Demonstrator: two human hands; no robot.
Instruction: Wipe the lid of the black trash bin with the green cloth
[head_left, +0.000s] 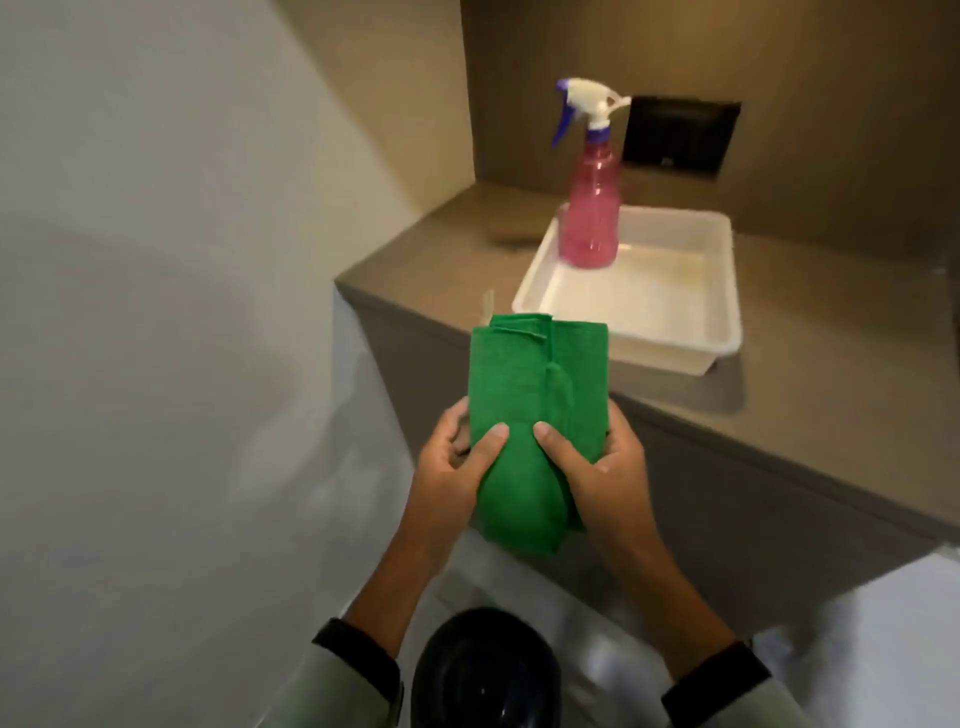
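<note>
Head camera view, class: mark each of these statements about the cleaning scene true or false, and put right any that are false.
1. Both hands hold the green cloth. True: the left hand and right hand grip it from either side.
2. The cloth is pressed flat on the black trash bin. False: it is held in the air above the bin, apart from it.
3. The pink spray bottle stands upright in the white tray. True.
4. The tray sits on the floor. False: it rests on the brown counter.
5. The spray bottle lies on its side next to the bin. False: it stands in the tray, up on the counter.
</note>
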